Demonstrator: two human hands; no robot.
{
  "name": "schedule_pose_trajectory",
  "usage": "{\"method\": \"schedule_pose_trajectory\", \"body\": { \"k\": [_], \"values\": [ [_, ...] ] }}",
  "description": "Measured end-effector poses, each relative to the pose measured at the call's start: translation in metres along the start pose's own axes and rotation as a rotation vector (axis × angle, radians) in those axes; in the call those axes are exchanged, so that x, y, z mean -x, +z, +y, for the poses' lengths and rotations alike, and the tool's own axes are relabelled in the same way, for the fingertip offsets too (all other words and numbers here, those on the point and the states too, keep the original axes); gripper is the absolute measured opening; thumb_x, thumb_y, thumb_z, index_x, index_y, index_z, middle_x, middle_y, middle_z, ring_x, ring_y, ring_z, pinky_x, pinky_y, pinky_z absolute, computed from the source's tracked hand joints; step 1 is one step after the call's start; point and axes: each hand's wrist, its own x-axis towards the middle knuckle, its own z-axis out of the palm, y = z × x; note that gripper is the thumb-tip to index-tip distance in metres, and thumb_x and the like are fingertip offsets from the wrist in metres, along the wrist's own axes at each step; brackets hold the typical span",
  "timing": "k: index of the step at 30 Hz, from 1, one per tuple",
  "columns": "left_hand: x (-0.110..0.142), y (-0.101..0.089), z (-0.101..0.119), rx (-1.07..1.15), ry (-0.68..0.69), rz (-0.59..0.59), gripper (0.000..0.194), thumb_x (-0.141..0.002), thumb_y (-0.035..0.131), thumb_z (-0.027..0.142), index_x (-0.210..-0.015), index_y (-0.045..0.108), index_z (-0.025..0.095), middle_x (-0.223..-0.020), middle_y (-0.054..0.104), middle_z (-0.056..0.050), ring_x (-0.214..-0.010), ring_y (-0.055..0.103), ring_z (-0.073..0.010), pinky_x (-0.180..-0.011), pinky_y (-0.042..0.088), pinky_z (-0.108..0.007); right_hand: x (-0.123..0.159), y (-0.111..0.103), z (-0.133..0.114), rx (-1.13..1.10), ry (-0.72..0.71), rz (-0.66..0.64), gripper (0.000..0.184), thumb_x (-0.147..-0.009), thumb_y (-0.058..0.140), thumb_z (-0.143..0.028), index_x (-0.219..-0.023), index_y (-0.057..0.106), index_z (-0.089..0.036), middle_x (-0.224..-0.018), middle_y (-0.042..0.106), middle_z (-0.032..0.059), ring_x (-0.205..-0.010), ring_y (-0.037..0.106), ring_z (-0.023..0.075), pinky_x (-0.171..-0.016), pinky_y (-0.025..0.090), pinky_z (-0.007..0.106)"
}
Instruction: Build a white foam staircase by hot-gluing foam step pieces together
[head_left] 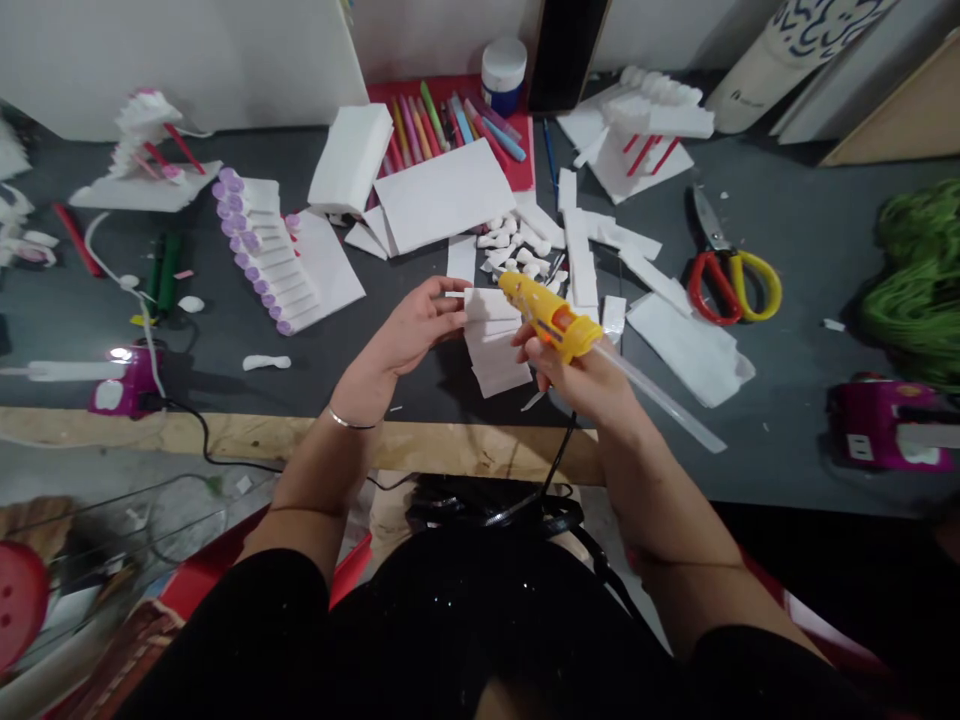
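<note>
My right hand (574, 375) is wrapped round a yellow hot glue gun (547, 310), its nozzle pointing up and left. A long clear glue stick (664, 400) sticks out of the gun's back end. With thumb and fingers, my left hand (416, 325) pinches the left edge of a small stepped white foam piece (496, 345) made of overlapping strips. The nozzle is just above the top strip; whether they touch I cannot tell. Beyond the piece lies a pile of small white foam bits (517, 245).
White foam strips (579, 245) and sheets (442, 195) lie behind the hands. Scissors (724, 285) rest at right, near green yarn (919, 280). A stepped model with purple discs (262, 255) is at left. Purple power strips (892, 425) flank the work; the gun's black cord (559, 455) hangs over the edge.
</note>
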Motion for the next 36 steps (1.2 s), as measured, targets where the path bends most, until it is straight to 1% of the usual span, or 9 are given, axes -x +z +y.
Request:
{"method": "schedule_pose_trajectory", "body": {
  "k": [6, 12, 19, 24, 26, 29, 32, 34, 36],
  "values": [
    [-0.003, 0.003, -0.006, 0.001, 0.059, -0.008, 0.051, -0.068, 0.081, 0.019, -0.114, 0.059, 0.019, -0.096, 0.075, -0.003, -0.091, 0.072, -0.0158, -0.090, 0.057, -0.032, 0.008, -0.002, -0.005, 0.110, 0.034, -0.037, 0.033, -0.091, 0.068, -0.059, -0.088, 0.068, -0.026, -0.080, 0.070, 0.0033, -0.060, 0.059, 0.0157, -0.049, 0.045, 0.032],
    [-0.005, 0.000, -0.008, -0.067, 0.091, 0.050, 0.049, -0.072, 0.083, 0.027, -0.113, 0.058, 0.020, -0.097, 0.074, -0.004, -0.091, 0.072, -0.0179, -0.087, 0.058, -0.035, 0.006, 0.000, -0.012, 0.162, 0.020, -0.022, 0.019, -0.088, 0.072, -0.045, -0.081, 0.067, -0.028, -0.072, 0.068, -0.0001, -0.056, 0.058, 0.0160, -0.053, 0.046, 0.035],
    [-0.008, -0.010, -0.006, -0.027, 0.100, 0.113, 0.051, -0.072, 0.083, 0.024, -0.117, 0.059, 0.021, -0.104, 0.077, -0.006, -0.094, 0.074, -0.0194, -0.081, 0.059, -0.031, 0.002, 0.004, -0.019, 0.204, 0.023, -0.102, 0.032, -0.078, 0.077, -0.054, -0.076, 0.060, -0.028, -0.074, 0.067, 0.0033, -0.065, 0.060, 0.0212, -0.064, 0.047, 0.040],
    [-0.012, -0.019, -0.006, 0.004, 0.089, 0.149, 0.048, -0.071, 0.083, 0.021, -0.114, 0.062, 0.022, -0.106, 0.078, -0.006, -0.101, 0.075, -0.0206, -0.086, 0.061, -0.032, 0.002, 0.007, -0.021, 0.204, -0.029, -0.157, 0.033, -0.081, 0.075, -0.055, -0.076, 0.058, -0.027, -0.072, 0.065, 0.0019, -0.064, 0.057, 0.0190, -0.063, 0.042, 0.037],
    [-0.013, -0.022, -0.006, 0.003, 0.096, 0.152, 0.046, -0.071, 0.083, 0.022, -0.112, 0.062, 0.023, -0.107, 0.078, -0.006, -0.105, 0.075, -0.0214, -0.090, 0.062, -0.033, 0.000, 0.007, -0.017, 0.169, -0.033, -0.113, 0.034, -0.080, 0.076, -0.055, -0.076, 0.059, -0.026, -0.073, 0.064, 0.0019, -0.066, 0.058, 0.0189, -0.063, 0.044, 0.037],
    [-0.012, -0.025, -0.003, -0.001, 0.101, 0.143, 0.042, -0.073, 0.084, 0.023, -0.110, 0.064, 0.024, -0.108, 0.077, -0.006, -0.105, 0.075, -0.0211, -0.092, 0.063, -0.035, -0.005, 0.005, -0.008, -0.002, 0.004, 0.077, 0.033, -0.080, 0.079, -0.054, -0.082, 0.063, -0.025, -0.085, 0.068, 0.0036, -0.070, 0.062, 0.0182, -0.065, 0.049, 0.038],
    [-0.010, -0.023, 0.001, -0.003, 0.086, 0.099, 0.040, -0.074, 0.084, 0.023, -0.110, 0.066, 0.024, -0.109, 0.077, -0.006, -0.103, 0.075, -0.0202, -0.091, 0.064, -0.035, -0.014, 0.001, 0.001, -0.100, 0.020, 0.207, 0.038, -0.084, 0.073, -0.062, -0.093, 0.061, -0.027, -0.096, 0.067, 0.0034, -0.063, 0.055, 0.0136, -0.055, 0.048, 0.034],
    [-0.008, -0.020, 0.004, -0.002, 0.068, 0.061, 0.043, -0.072, 0.087, 0.024, -0.111, 0.067, 0.025, -0.109, 0.078, -0.005, -0.102, 0.075, -0.0204, -0.089, 0.063, -0.034, -0.022, -0.001, 0.005, -0.245, -0.008, 0.262, 0.050, -0.076, 0.078, -0.070, -0.096, 0.058, -0.028, -0.095, 0.066, 0.0028, -0.068, 0.057, 0.0151, -0.053, 0.048, 0.032],
    [-0.005, -0.015, 0.006, -0.006, 0.047, 0.036, 0.047, -0.069, 0.090, 0.027, -0.111, 0.068, 0.026, -0.107, 0.078, -0.005, -0.100, 0.075, -0.0213, -0.086, 0.063, -0.034, -0.027, -0.001, 0.008, -0.314, -0.015, 0.249, 0.060, -0.069, 0.081, -0.076, -0.096, 0.057, -0.028, -0.097, 0.065, 0.0032, -0.072, 0.058, 0.0159, -0.053, 0.049, 0.031]
  ]
}}
